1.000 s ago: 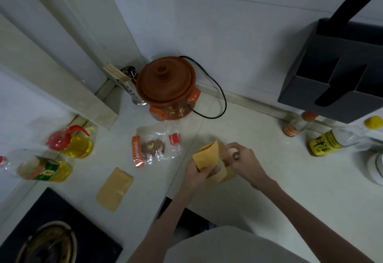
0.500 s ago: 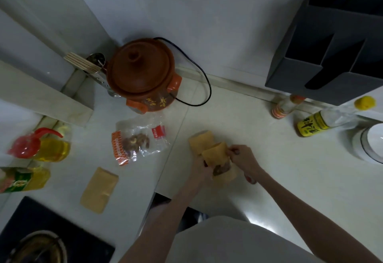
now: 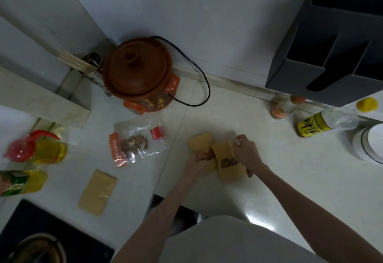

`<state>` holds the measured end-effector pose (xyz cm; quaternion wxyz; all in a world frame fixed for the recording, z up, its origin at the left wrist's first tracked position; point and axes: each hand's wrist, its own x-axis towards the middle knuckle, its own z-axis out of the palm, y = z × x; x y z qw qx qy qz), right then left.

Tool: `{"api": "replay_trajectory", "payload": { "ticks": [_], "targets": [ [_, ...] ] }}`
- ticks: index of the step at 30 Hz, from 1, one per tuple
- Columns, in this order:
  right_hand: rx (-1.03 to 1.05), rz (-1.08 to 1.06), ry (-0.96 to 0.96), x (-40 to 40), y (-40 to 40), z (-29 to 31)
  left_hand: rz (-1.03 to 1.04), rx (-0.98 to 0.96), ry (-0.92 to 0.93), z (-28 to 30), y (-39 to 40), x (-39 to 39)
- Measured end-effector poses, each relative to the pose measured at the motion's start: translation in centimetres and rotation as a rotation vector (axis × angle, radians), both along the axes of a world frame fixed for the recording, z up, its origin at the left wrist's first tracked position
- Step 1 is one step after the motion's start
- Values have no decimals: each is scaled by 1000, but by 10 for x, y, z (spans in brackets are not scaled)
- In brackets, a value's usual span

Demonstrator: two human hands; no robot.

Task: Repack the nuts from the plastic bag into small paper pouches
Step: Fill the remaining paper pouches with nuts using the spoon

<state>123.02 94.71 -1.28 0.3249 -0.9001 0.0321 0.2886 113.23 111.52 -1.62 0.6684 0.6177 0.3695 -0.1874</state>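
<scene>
Pale, glossy desk (image 3: 279,169) against a grey wall, dimly lit. Kraft paper pouch (image 3: 229,164) pinched between left hand (image 3: 199,162) and right hand (image 3: 246,154), long axis running away from body, slightly tilted; brown nuts visible in its window. Clear plastic bag (image 3: 137,144) of nuts flat, well left of left hand.

The left hand (image 3: 198,160) is hiding its fingertips behind the paper pouch (image 3: 227,160), so its grip cannot be told. Far left of the pouch, the green-labelled oil bottle (image 3: 21,181) (blurred) is running off the edge, as is the pan (image 3: 39,249) below it.
</scene>
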Motion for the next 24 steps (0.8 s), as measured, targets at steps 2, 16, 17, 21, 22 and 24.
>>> {"api": "replay_trajectory", "payload": {
  "ticks": [2,16,17,21,22,24],
  "targets": [
    [41,-27,-9,1,5,8,81,5,13,-1,13,-11],
    [-11,609,74,-61,99,50,418,235,120,13,107,-156],
    [19,601,92,-66,110,55,402,304,123,13,115,-166],
    [38,681,24,-77,146,69,369,530,181,14,154,-203],
    [68,670,-13,-79,152,70,364,559,203,14,166,-208],
    [167,601,-56,-84,163,68,314,648,241,13,191,-218]
  ]
}}
